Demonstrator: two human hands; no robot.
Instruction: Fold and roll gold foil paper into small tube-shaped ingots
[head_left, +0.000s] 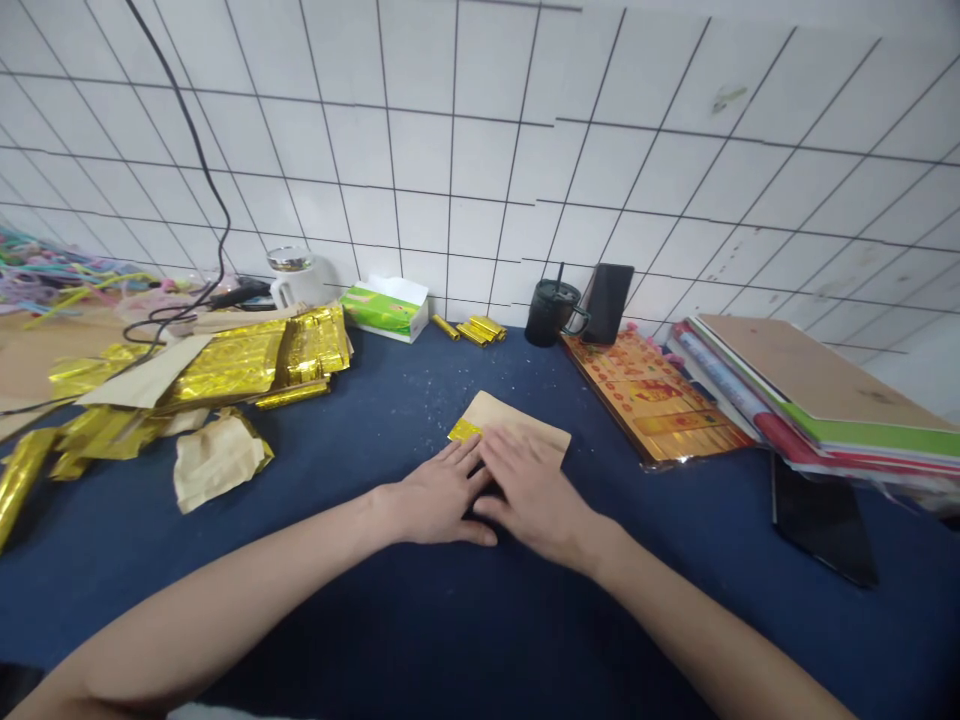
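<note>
A folded sheet of tan paper [517, 418] lies on the dark blue tabletop [360, 600], with a corner of gold foil [465, 431] showing at its left end. My right hand [532, 490] rests flat on the paper and covers its near part. My left hand [442, 490] lies beside it, its fingertips on the paper's near left edge. Neither hand grips anything, and the fingers of both lie flat.
Gold foil sheets and tan paper [255, 365] are heaped at the left, and small gold foil rolls [472, 329] stand near the tiled wall. There are also a tissue box [384, 310], a white mug [296, 280], a black cup [551, 312], a phone [606, 303] and a stack of boards [817, 385].
</note>
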